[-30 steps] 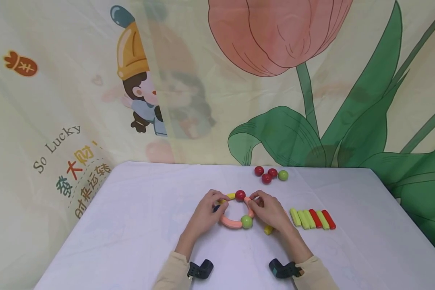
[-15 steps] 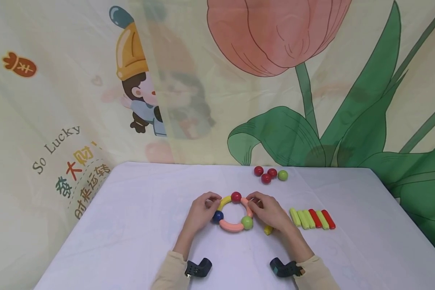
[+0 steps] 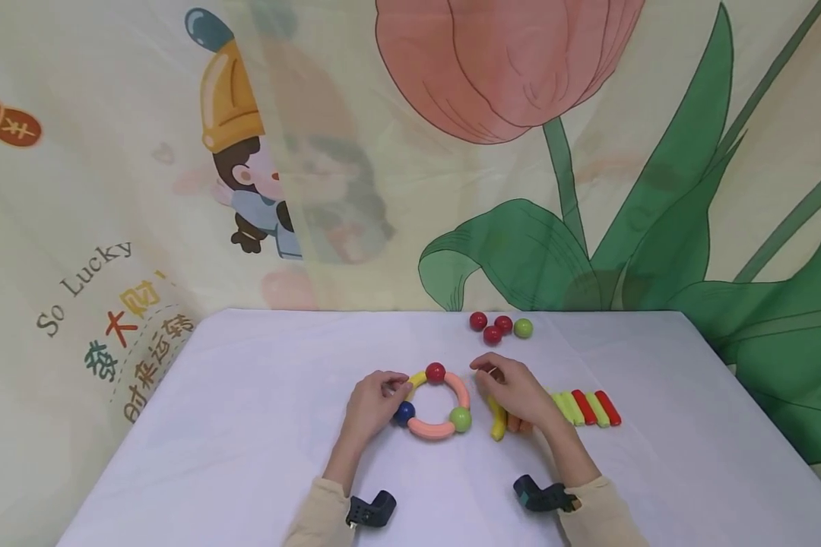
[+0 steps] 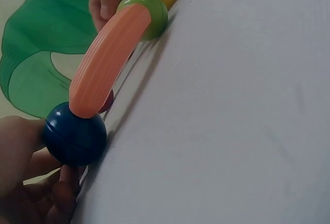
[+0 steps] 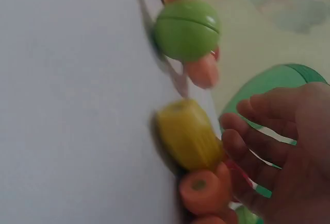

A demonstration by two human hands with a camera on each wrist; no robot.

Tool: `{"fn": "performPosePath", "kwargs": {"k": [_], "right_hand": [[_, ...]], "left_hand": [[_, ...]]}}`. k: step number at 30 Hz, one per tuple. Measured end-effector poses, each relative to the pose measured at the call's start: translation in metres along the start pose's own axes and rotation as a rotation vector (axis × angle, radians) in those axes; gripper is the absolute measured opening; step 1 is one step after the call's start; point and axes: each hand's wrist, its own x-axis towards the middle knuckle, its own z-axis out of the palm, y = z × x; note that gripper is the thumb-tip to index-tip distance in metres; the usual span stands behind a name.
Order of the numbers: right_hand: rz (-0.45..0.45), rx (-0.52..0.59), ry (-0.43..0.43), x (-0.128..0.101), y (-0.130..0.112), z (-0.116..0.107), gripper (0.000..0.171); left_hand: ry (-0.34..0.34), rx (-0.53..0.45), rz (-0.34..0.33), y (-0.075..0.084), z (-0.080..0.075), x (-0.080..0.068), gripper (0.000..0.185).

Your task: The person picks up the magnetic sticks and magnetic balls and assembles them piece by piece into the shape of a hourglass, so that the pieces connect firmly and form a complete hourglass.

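**Q:** Ring of curved plastic sticks and balls point(image 3: 435, 404): where does it lie, and which hand is nearer?

**A:** It lies flat on the white-covered counter point(image 3: 246, 425), between the two hands. The left hand point(image 3: 372, 401) is the nearer one: it touches the ring at about 9 o'clock, its fingertips at the dark blue ball point(image 3: 404, 413) and the short yellow curved stick point(image 3: 417, 378) above it. The left-wrist view shows the blue ball point(image 4: 75, 134) against the fingers point(image 4: 20, 152), with the salmon curved stick point(image 4: 105, 62) rising from it to the green ball point(image 4: 147, 14).

**Q:** And the right hand?

**A:** The right hand point(image 3: 516, 391) is just clear of the ring, at its 3 o'clock. It rests over loose pieces: a yellow curved stick point(image 3: 498, 422) and orange sticks point(image 3: 516, 423) under the palm. The yellow stick's long axis runs roughly 12 to 6 o'clock, parallel to the ring's right edge.

**Q:** Pose of each hand?

**A:** Left: fingers curled, pinching the ring's left side. Right: fingers loosely bent over the loose sticks; in the blurred wrist view the fingers point(image 5: 268, 141) lie beside the yellow stick point(image 5: 188, 134), and a firm grip cannot be told.

**Q:** Other items?

**A:** The red ball point(image 3: 435, 372) tops the ring at 12 o'clock. A row of green and red straight sticks point(image 3: 584, 408) lies at 3 o'clock; four loose balls point(image 3: 499, 328) lie at 1 o'clock.
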Motion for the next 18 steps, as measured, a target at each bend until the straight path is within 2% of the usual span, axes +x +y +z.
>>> {"fn": "performPosePath", "kwargs": {"k": [5,11,15,18], "right_hand": [[0.004,-0.003,0.026,-0.007,0.014,-0.022,0.025],[-0.001,-0.062,0.113,-0.023,0.039,-0.054,0.026],[0.04,-0.109,0.169,-0.038,0.055,-0.077,0.028],[0.09,-0.132,0.191,-0.049,0.066,-0.093,0.03]], "left_hand": [[0.011,0.02,-0.033,-0.001,0.002,-0.002,0.026],[0.019,0.046,-0.033,0.002,0.001,-0.003,0.023],[0.04,0.046,-0.033,0.003,0.002,0.0,0.021],[0.06,0.009,-0.041,0.003,0.004,0.002,0.019]]}}
